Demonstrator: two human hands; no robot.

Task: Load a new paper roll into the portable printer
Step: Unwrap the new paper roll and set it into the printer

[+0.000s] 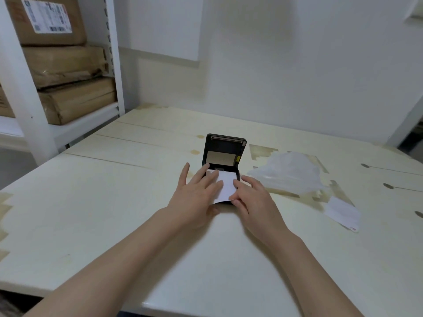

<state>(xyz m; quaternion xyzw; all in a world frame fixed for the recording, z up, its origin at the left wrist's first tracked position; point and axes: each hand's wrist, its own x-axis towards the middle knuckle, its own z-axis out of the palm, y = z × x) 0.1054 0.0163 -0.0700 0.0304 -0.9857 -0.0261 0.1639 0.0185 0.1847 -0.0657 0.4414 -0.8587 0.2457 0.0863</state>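
A small black portable printer (223,147) sits in the middle of the pale table (114,202) with its lid standing open toward the far side. A white strip of paper (225,187) comes out of its compartment and lies over the printer's front edge toward me. My left hand (196,191) rests flat on the printer's left side, fingers on the paper's left edge. My right hand (251,195) pinches the paper's near right corner between thumb and fingers. The roll itself is hidden under the paper and my hands.
A crumpled clear plastic wrapper (288,172) lies right of the printer, and a folded white slip (342,211) further right. White shelving (34,110) with brown cardboard parcels (68,65) stands at the left. A white wall backs the table.
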